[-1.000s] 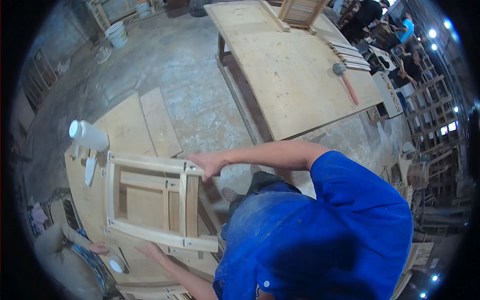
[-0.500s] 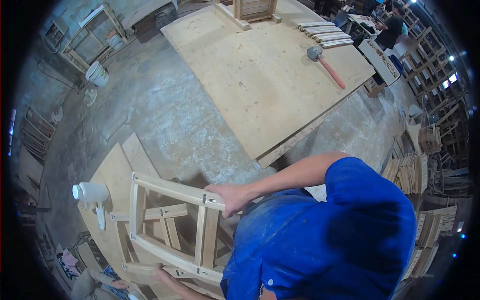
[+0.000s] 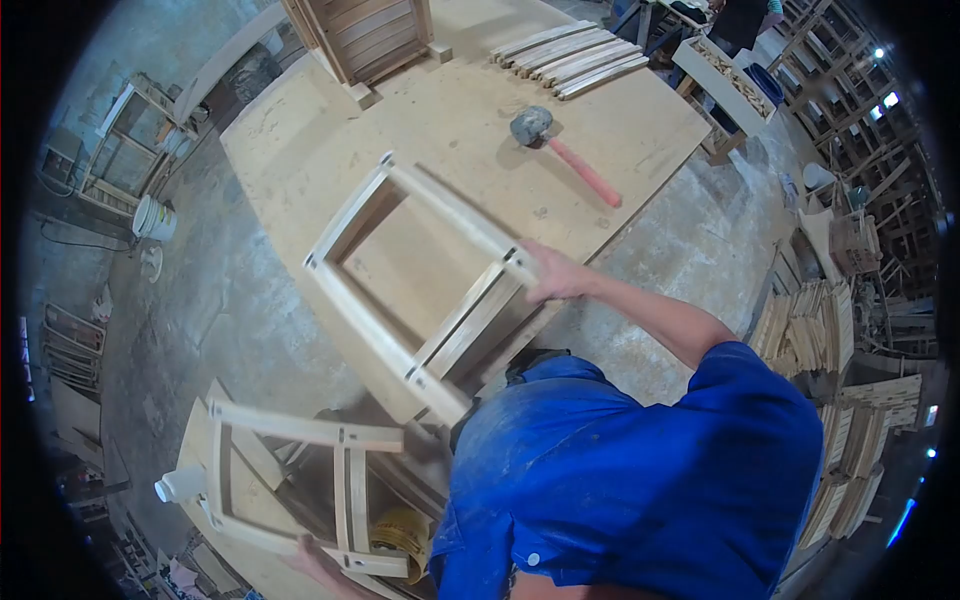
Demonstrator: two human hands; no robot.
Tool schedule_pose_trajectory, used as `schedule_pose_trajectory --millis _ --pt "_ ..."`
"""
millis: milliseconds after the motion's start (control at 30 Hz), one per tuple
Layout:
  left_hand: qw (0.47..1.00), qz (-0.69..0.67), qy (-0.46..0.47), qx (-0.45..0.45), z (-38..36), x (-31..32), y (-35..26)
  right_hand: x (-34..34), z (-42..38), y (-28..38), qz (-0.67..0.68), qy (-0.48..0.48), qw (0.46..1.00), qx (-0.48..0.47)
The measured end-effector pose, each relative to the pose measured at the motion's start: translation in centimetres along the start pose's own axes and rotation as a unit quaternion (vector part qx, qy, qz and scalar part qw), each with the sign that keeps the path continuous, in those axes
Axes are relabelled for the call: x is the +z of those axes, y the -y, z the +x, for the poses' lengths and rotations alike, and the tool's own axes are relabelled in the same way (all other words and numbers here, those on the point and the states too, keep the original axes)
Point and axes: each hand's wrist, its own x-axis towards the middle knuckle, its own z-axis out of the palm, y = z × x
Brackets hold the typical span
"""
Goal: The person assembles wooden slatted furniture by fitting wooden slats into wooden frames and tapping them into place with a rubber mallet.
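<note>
A pale wooden frame [image 3: 345, 215] with two long rails and crosspieces is tilted over the near part of the large table. My right hand [image 3: 555, 272] is wrapped around its upper rail, close to the joint of a crosspiece. Lower left, a second similar wooden frame [image 3: 290, 425] overlaps a smaller board-topped surface [image 3: 205, 545]. My left hand [image 3: 312, 562] closes on its lower rail, with part of the fingers hidden. Dark slots and holes show at the joints of both frames.
A mallet [image 3: 575, 165] with a red handle lies on the large table [image 3: 470, 130]. Beyond it are several wooden strips [image 3: 570, 60] and a slatted wooden piece [image 3: 375, 40]. A white bottle [image 3: 180, 485] stands at the lower left, a yellow roll [image 3: 405, 535] beneath the second frame.
My right hand has carried its frame up and away from the other frame, over the large table. My left hand stays on the lower frame. The view has turned toward the right.
</note>
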Motion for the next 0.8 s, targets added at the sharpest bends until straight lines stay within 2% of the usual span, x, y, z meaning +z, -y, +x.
schedule_pose_trajectory --millis 33,100,133,167,200,267,333,367,433,500,567,667,733,767,800 --pt "0.999 -0.037 0.020 0.005 -0.9 2.8 -1.9 -2.3 0.2 -1.8 -0.013 -0.015 1.000 -0.012" --pt "0.981 0.127 0.138 0.052 -3.0 8.6 -7.1 -5.6 1.4 -7.0 0.018 -0.038 0.999 -0.013" --pt "0.985 0.057 0.145 0.070 -3.7 12.3 -7.4 -7.3 1.5 -8.5 -0.062 -0.069 0.995 -0.033" --pt "0.983 0.060 0.170 0.022 -1.7 15.0 -6.0 -8.6 2.4 -9.4 -0.137 -0.094 0.984 -0.063" --pt "0.978 0.065 0.194 -0.027 0.1 17.8 -4.8 -9.7 2.9 -8.9 -0.148 -0.083 0.985 -0.043" --pt "0.965 0.086 0.246 0.026 -0.4 25.2 -5.8 -10.6 3.3 -9.5 -0.163 -0.054 0.985 -0.030" --pt "0.954 0.090 0.276 0.070 -1.2 31.5 -6.7 -10.9 4.6 -12.7 -0.302 -0.141 0.943 0.018" --pt "0.951 0.085 0.287 0.080 -1.6 33.8 -6.7 -11.7 4.9 -12.1 -0.308 -0.135 0.942 0.008" --pt "0.945 0.065 0.308 0.083 -2.3 36.6 -6.4 -12.9 4.6 -10.1 -0.338 -0.080 0.937 -0.023" --pt "0.936 0.008 0.351 0.034 -2.7 38.1 -5.8 -13.4 5.0 -9.8 -0.323 -0.079 0.942 -0.041" --pt "0.930 -0.004 0.365 0.038 -0.7 39.2 -3.6 -13.3 4.9 -10.0 -0.308 -0.072 0.947 -0.052" --pt "0.914 0.044 0.397 0.073 0.5 39.2 -3.9 -12.9 4.8 -8.2 -0.219 -0.146 0.961 -0.086" --pt "0.897 0.065 0.418 0.130 -0.2 37.8 -5.0 -12.8 4.2 -4.9 -0.234 -0.103 0.966 0.046" --pt "0.915 0.073 0.381 0.110 -0.6 37.1 -4.7 -13.9 4.6 -5.3 -0.339 -0.013 0.933 0.117" --pt "0.937 0.083 0.329 0.080 -0.8 35.9 -3.9 -15.7 5.0 -8.3 -0.440 0.037 0.894 0.075"
